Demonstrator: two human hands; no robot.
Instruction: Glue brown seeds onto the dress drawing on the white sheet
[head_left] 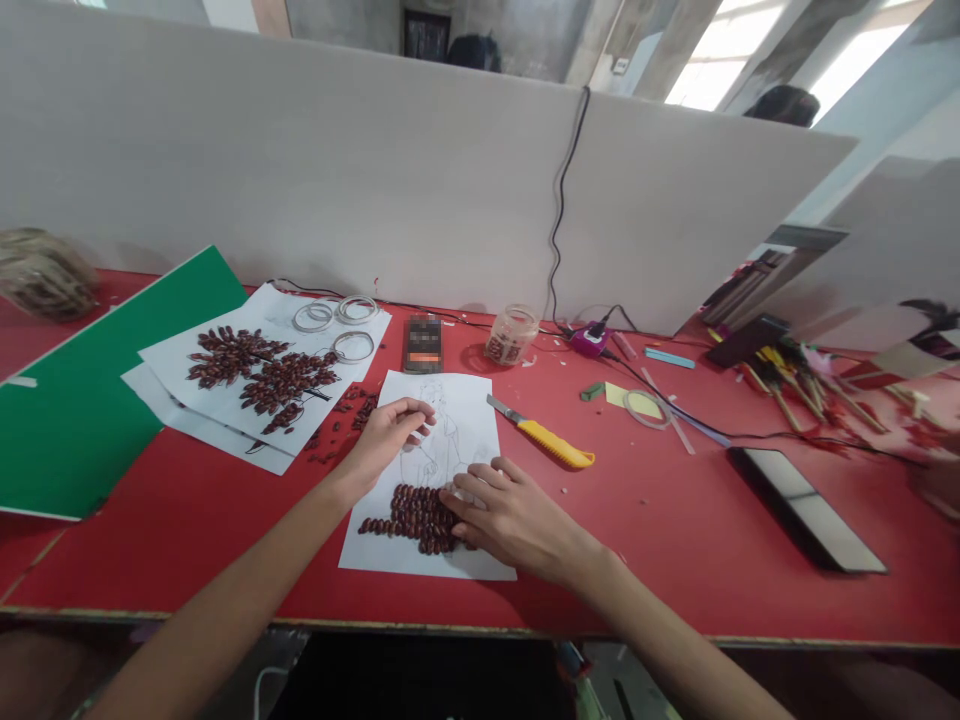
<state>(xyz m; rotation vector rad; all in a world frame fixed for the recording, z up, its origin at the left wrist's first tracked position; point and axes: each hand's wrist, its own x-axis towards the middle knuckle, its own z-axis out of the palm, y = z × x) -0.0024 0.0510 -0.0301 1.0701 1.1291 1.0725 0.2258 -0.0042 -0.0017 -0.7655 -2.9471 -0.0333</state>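
Note:
A white sheet with a pencil line drawing (417,385) lies before me, its lower part covered by rows of dark red-brown seeds (420,515). My right hand (499,510) rests over the right end of these rows, fingers bent and apart, fingertips touching the seeds. Above the sheet's left edge hovers my left hand (391,437), loosely curled with gaps between the fingers; I see nothing in it. Loose seeds (345,415) are scattered on the red table left of the sheet. Right of the drawing lies a yellow utility knife (555,443) with its blade out.
Seed-covered tree drawings (225,420) and tape rings (352,347) lie left, over a green board (90,400). Behind are a phone (423,345), a glass jar of seeds (511,335) and a purple power adapter (590,340) with cables. A black-edged case (810,510) lies right.

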